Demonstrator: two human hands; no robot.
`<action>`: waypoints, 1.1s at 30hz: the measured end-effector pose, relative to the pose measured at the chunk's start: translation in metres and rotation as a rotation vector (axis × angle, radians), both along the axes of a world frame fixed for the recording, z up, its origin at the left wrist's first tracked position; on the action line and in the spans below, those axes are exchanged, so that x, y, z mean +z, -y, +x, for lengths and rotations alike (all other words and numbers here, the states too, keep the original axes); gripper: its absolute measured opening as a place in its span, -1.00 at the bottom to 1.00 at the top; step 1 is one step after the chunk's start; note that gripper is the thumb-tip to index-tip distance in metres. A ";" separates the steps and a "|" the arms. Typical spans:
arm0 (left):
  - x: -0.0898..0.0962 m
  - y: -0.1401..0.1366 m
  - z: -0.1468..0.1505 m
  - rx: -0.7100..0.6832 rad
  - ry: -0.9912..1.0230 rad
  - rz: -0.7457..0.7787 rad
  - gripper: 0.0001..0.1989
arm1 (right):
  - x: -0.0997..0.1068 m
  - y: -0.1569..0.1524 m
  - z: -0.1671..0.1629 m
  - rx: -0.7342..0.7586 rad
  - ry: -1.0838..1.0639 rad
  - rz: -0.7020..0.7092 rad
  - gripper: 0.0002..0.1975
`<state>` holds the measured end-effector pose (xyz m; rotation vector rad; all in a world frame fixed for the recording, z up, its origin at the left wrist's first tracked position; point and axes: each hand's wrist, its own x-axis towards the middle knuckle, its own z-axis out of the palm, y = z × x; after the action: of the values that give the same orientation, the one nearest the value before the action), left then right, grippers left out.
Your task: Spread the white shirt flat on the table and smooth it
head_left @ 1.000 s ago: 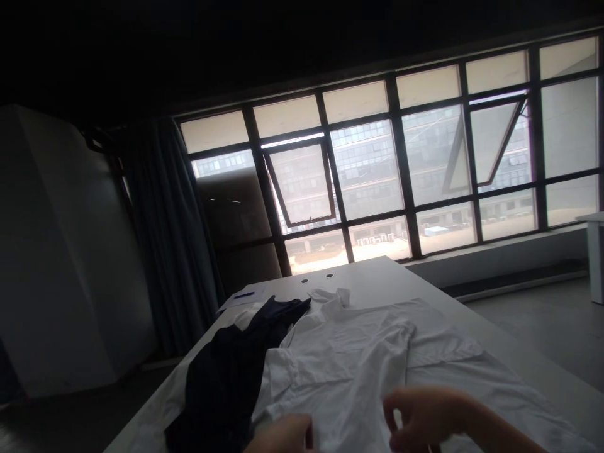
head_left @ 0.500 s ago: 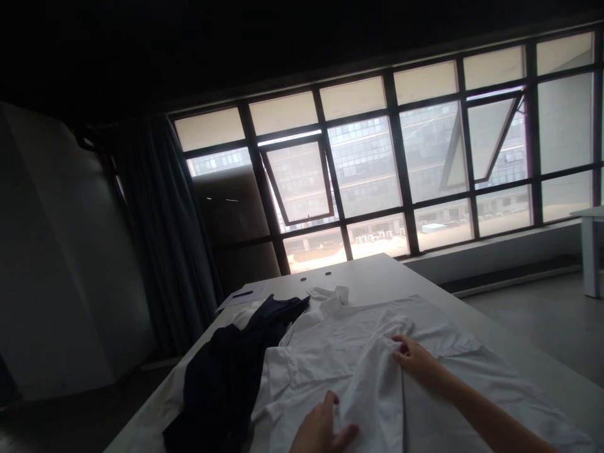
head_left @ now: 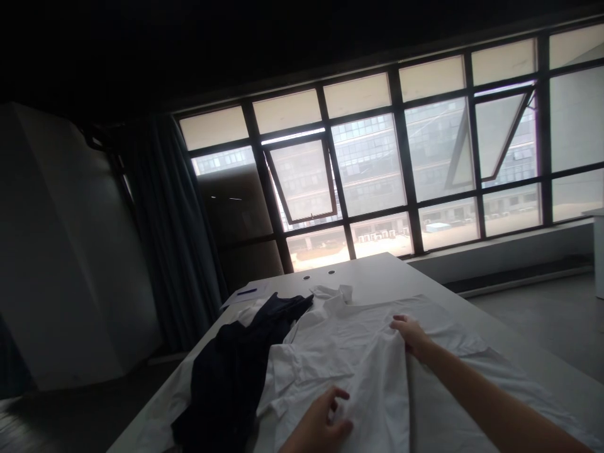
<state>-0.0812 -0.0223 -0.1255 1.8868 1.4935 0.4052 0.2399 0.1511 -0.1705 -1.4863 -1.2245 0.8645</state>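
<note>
A white shirt lies spread over the table, its collar end pointing toward the far edge. My right hand pinches a fold of the shirt between thumb and fingers, and the cloth hangs in soft creases from that grip. Lower down, my left hand hovers at or just on the fabric, thumb and curled fingers apart with nothing visible between them. Whether its fingertips touch the cloth I cannot tell. Beside the shirt on the left lies a crumpled dark navy garment.
The white table reaches toward a wide window wall with tilted panes. Paper with a pen sits at its far left edge. A dark curtain hangs on the left. Another white table shows at the right edge.
My right hand has moved slightly away from me, lifting the shirt's fold with it. My left hand's fingers have shifted a little to the right. The view has turned slightly left.
</note>
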 end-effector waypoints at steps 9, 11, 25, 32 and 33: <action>0.005 -0.004 -0.012 0.026 0.138 0.095 -0.44 | 0.038 -0.030 0.000 0.105 0.134 0.255 -0.36; 0.010 -0.005 -0.015 0.049 0.160 0.097 -0.40 | 0.036 -0.033 0.006 0.079 0.190 0.240 -0.37; 0.009 0.000 -0.007 -0.127 -0.251 0.144 -0.39 | -0.034 -0.027 0.024 -0.003 0.841 -0.016 -0.40; -0.039 0.011 0.058 -0.552 -0.026 0.209 -0.42 | -0.037 -0.030 0.027 -0.006 0.904 -0.008 -0.37; -0.057 0.013 0.067 -0.478 -0.002 0.211 -0.34 | -0.038 -0.030 0.028 -0.009 0.907 -0.008 -0.35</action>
<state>-0.0144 -0.0351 -0.1824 2.3267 0.9802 0.3436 0.2676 0.1816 -0.2083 -1.9647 -1.8404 0.1427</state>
